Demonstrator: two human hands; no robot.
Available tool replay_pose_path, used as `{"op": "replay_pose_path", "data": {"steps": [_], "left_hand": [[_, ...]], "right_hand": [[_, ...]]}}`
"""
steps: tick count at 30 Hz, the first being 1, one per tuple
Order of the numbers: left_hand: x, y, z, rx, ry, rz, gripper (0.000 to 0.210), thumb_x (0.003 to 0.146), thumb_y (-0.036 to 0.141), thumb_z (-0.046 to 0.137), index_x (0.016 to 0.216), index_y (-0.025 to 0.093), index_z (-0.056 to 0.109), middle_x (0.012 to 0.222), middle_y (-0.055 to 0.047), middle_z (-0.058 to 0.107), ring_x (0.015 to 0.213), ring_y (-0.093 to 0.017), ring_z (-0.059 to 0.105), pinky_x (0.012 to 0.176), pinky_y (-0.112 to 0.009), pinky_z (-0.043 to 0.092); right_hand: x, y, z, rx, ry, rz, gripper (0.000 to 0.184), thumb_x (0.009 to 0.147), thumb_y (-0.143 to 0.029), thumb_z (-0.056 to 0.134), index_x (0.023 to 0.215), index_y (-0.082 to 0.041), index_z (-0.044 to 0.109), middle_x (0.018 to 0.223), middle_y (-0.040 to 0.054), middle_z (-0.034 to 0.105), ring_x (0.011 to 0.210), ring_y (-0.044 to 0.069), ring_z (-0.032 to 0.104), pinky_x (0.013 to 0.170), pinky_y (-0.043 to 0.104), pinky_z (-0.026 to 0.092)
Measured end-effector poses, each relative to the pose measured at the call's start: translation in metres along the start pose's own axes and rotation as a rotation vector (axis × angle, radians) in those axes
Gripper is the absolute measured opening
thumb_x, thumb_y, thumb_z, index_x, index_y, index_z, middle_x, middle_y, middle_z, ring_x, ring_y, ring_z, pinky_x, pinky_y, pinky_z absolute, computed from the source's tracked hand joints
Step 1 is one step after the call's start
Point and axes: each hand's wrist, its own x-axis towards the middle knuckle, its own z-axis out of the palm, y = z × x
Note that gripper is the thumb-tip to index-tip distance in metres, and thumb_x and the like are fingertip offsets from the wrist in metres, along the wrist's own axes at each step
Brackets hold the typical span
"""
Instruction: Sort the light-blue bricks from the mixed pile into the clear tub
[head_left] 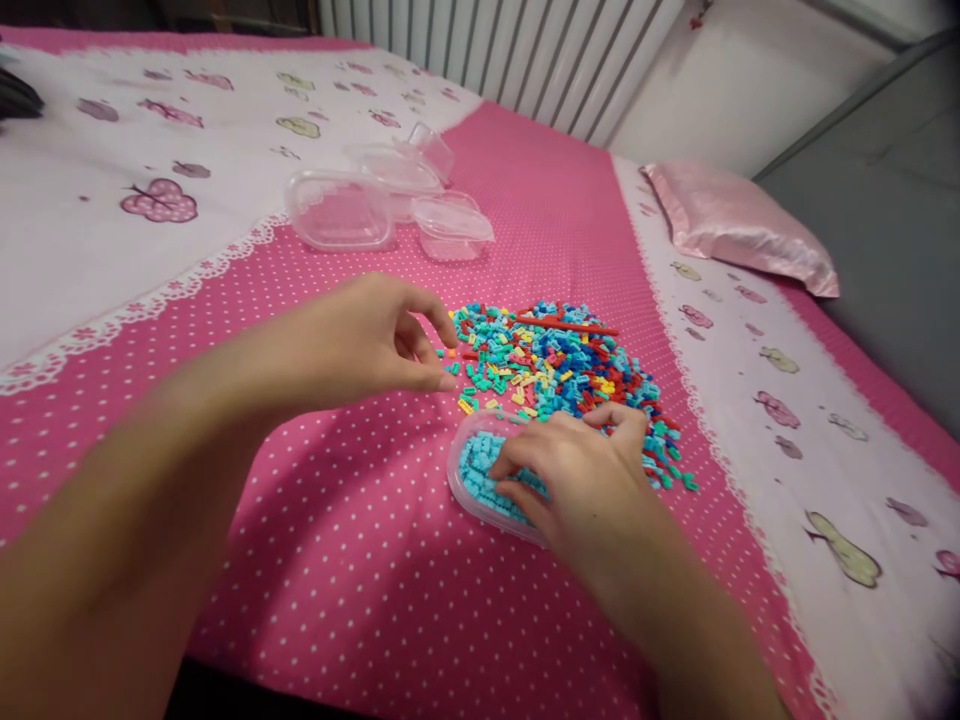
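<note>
A loose pile of small building bricks (555, 365) in blue, green, red and yellow lies on the pink dotted bedspread (360, 500). Just left of it is my left hand (375, 335), its thumb and forefinger curved apart with no brick visible in them. In front of the pile stands a clear plastic tub (459, 487) holding many light blue bricks (480, 462). My right hand (581, 470) reaches over the tub's right side. Its thumb and forefinger tips come close together at the light blue bricks; whatever may be between them is hidden.
Several clear plastic containers and lids (341, 210) lie farther back on the bed. A thin red stick (566, 326) rests across the pile. There is a pink pillow (739, 225) at the right and a white slatted radiator (510, 60) behind.
</note>
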Motion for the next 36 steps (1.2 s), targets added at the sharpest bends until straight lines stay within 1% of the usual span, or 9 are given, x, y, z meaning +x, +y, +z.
{"op": "replay_pose_path", "data": {"steps": [3,6,13,18,23,26,31,34,36], "left_hand": [[0.000,0.003,0.006,0.046,-0.043,0.016,0.044,0.073,0.049,0.076,0.110,0.025,0.073,0.082,0.002,0.077,0.074,-0.018,0.071,0.064,-0.026,0.046],[0.000,0.003,0.010,0.146,-0.021,0.014,0.048,0.069,0.055,0.080,0.108,0.028,0.074,0.087,0.002,0.077,0.078,-0.018,0.071,0.064,-0.026,0.044],[-0.003,0.005,0.008,0.218,-0.013,0.001,0.047,0.072,0.056,0.079,0.112,0.032,0.074,0.084,0.003,0.077,0.076,-0.018,0.068,0.064,-0.027,0.034],[-0.002,0.008,0.008,0.270,-0.003,-0.026,0.047,0.070,0.055,0.080,0.111,0.032,0.074,0.082,0.003,0.075,0.074,-0.017,0.065,0.068,-0.029,0.030],[-0.001,0.008,0.009,0.290,0.003,-0.049,0.049,0.069,0.056,0.080,0.112,0.032,0.075,0.082,0.003,0.074,0.076,-0.018,0.064,0.070,-0.029,0.028],[-0.001,0.006,0.009,0.292,0.005,-0.055,0.047,0.071,0.055,0.080,0.112,0.032,0.075,0.079,0.003,0.074,0.075,-0.018,0.064,0.071,-0.029,0.028],[-0.002,0.010,0.008,0.293,0.013,-0.092,0.047,0.068,0.057,0.082,0.107,0.032,0.076,0.079,0.004,0.073,0.074,-0.018,0.063,0.069,-0.029,0.029],[-0.002,0.017,0.005,0.325,0.007,-0.176,0.040,0.072,0.051,0.082,0.106,0.031,0.075,0.081,0.004,0.073,0.074,-0.018,0.063,0.068,-0.029,0.031],[-0.002,0.017,0.006,0.366,0.015,-0.194,0.035,0.075,0.046,0.080,0.106,0.030,0.075,0.082,0.004,0.072,0.073,-0.019,0.063,0.069,-0.030,0.032]], "right_hand": [[-0.005,0.005,0.006,0.008,0.085,-0.074,0.019,0.082,-0.010,0.077,0.074,-0.027,0.077,0.074,-0.0075,0.074,0.072,0.014,0.058,0.083,0.039,0.018],[-0.009,0.008,0.010,0.006,0.114,-0.110,0.019,0.084,-0.009,0.073,0.074,-0.026,0.075,0.072,-0.0074,0.074,0.068,0.013,0.057,0.081,0.038,0.018],[-0.008,0.008,0.008,0.034,0.066,-0.100,0.018,0.084,-0.010,0.069,0.074,-0.025,0.072,0.074,-0.0068,0.074,0.071,0.015,0.059,0.085,0.039,0.019],[-0.005,0.004,0.003,0.016,-0.019,-0.046,0.020,0.082,-0.010,0.072,0.068,-0.025,0.072,0.070,-0.0072,0.073,0.065,0.012,0.055,0.087,0.041,0.019],[-0.003,0.002,0.002,-0.020,-0.085,-0.041,0.016,0.086,-0.021,0.078,0.072,-0.027,0.074,0.077,-0.0067,0.076,0.076,0.018,0.062,0.089,0.044,0.018],[-0.003,0.002,0.002,-0.042,-0.106,-0.034,0.016,0.087,-0.023,0.079,0.072,-0.027,0.074,0.078,-0.0063,0.076,0.079,0.020,0.063,0.088,0.044,0.018],[-0.005,0.004,0.001,-0.034,-0.017,-0.062,0.016,0.085,-0.023,0.081,0.072,-0.025,0.072,0.077,-0.0046,0.076,0.078,0.021,0.061,0.086,0.043,0.018],[-0.003,0.005,-0.001,-0.009,0.032,-0.047,0.018,0.082,-0.019,0.083,0.071,-0.024,0.070,0.074,-0.0049,0.075,0.075,0.019,0.059,0.082,0.041,0.019],[0.000,0.008,-0.004,0.007,0.044,-0.032,0.018,0.080,-0.018,0.084,0.070,-0.024,0.069,0.072,-0.0046,0.075,0.073,0.020,0.059,0.080,0.041,0.020]]}}
